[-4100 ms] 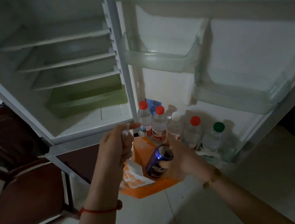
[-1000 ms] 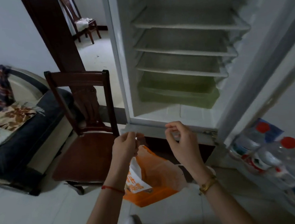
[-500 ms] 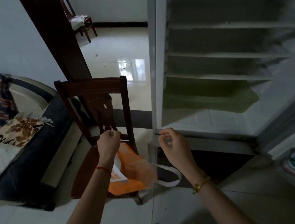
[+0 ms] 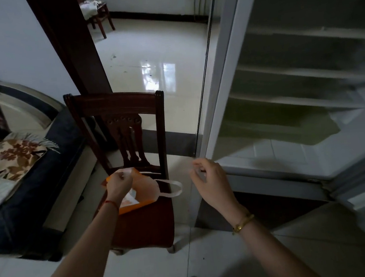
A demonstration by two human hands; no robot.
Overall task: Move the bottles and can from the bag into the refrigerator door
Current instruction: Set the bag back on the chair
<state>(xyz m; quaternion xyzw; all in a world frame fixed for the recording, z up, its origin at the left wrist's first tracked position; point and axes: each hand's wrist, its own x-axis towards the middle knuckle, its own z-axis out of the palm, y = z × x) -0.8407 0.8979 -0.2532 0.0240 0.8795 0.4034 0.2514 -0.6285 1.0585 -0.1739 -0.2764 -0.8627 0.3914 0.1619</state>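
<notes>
now orange bag (image 4: 145, 191) on chair (image 4: 146, 224)

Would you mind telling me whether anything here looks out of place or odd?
Only a little: the orange bag sags crumpled on the chair seat, held by the left hand, one handle dangling. The refrigerator stands open. Nothing looks spilled or broken.

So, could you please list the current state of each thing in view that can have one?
Orange bag: on the chair seat, one handle loose.
Left hand: pinching a bag handle.
Right hand: empty, fingers curled.
Refrigerator: open, shelves bare.
Chair: upright, beside the refrigerator.
</notes>
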